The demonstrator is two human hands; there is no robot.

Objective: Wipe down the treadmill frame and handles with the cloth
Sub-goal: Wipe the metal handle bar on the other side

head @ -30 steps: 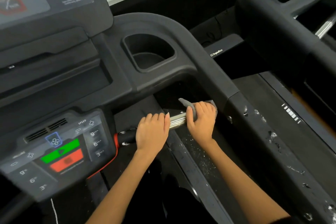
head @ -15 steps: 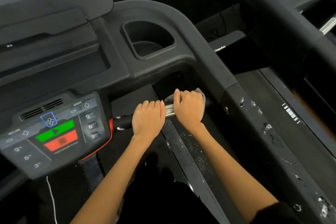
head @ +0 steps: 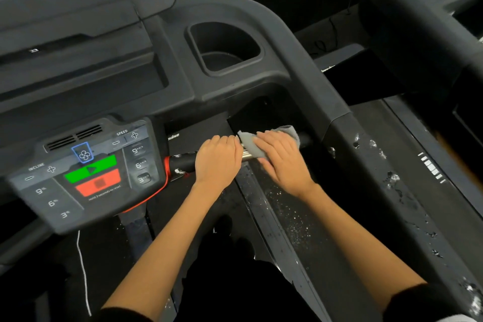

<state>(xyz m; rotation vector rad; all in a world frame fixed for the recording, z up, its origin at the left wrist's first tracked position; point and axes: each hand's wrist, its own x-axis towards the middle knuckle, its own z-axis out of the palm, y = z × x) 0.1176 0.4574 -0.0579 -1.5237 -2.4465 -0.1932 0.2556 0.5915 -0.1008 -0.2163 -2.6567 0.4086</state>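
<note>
The left hand [head: 218, 158] curls around the treadmill's front handlebar [head: 183, 161] just right of the control panel [head: 86, 172], while the right hand [head: 282, 158], right beside it on the same bar, presses a grey cloth [head: 251, 145] wrapped over the bar, below the cup holder [head: 224, 47].

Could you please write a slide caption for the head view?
Right hand presses a grey cloth around the treadmill's metal handlebar while left hand grips it.
</note>
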